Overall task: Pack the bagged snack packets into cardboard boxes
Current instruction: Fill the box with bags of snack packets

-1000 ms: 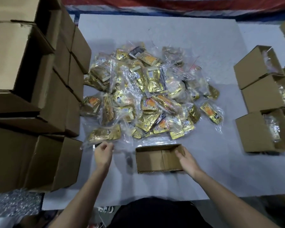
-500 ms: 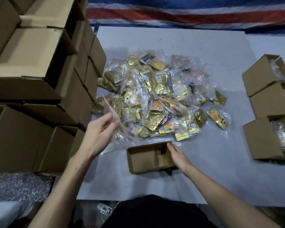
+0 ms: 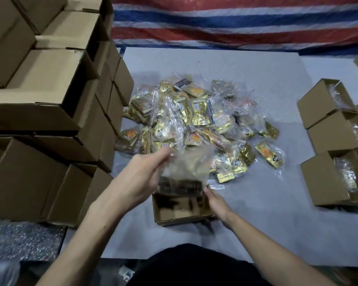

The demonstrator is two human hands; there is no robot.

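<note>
A heap of clear bags with gold snack packets (image 3: 203,124) lies on the grey mat. In front of it stands a small open cardboard box (image 3: 180,211). My left hand (image 3: 145,176) pinches one clear bag of packets (image 3: 186,168) by its top and holds it, motion-blurred, right above the box's far edge. Resting on the box's right wall, my right hand (image 3: 217,201) curls its fingers over the rim.
Stacks of empty cardboard boxes (image 3: 50,112) rise on the left. Several open boxes holding bagged packets (image 3: 337,162) sit at the right. The grey mat (image 3: 277,223) covers the floor; a striped tarp (image 3: 236,23) hangs behind.
My left hand has lifted a bag from the heap's left edge and carried it right, over the box. The right hand stays on the box's right wall.
</note>
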